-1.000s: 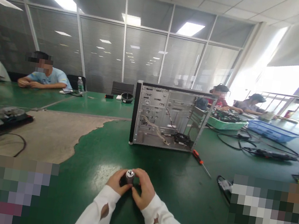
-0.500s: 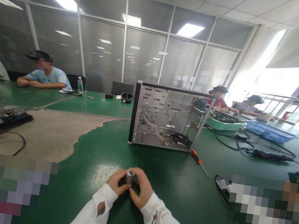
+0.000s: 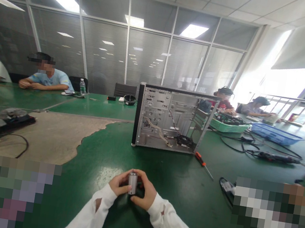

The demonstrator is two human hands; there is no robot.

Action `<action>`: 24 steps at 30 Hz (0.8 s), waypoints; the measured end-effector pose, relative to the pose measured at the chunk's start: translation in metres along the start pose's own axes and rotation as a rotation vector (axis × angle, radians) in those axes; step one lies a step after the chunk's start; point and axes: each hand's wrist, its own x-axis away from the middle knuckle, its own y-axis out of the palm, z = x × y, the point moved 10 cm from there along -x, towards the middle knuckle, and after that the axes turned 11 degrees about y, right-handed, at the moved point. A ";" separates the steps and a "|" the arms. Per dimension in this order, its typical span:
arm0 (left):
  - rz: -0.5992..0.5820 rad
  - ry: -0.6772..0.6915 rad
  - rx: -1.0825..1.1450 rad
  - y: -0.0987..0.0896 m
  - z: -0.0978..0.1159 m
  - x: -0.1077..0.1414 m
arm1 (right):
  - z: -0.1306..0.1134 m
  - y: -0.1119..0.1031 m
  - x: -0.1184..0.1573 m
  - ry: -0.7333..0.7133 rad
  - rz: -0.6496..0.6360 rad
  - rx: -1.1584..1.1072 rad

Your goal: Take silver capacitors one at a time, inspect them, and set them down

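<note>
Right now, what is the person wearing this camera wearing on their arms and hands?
The left sleeve and right sleeve are white and long, reaching the wrists, each with a small ragged hole on the forearm. The left hand and right hand are bare, with no gloves.

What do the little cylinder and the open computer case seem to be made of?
The small cylinder looks like bare metal, maybe steel or aluminium, going by its bright silvery sheen. The computer case looks like thin sheet steel: plain silvery-grey with stamped holes. Its black front edge may be plastic; hard to tell.
</note>
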 end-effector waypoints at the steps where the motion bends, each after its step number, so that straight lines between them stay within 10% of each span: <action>1: -0.024 -0.008 0.048 0.002 0.001 0.000 | 0.000 0.000 0.000 0.007 -0.002 -0.004; 24: 0.003 -0.059 0.319 0.003 0.000 -0.001 | 0.035 0.004 -0.011 0.012 0.016 -0.119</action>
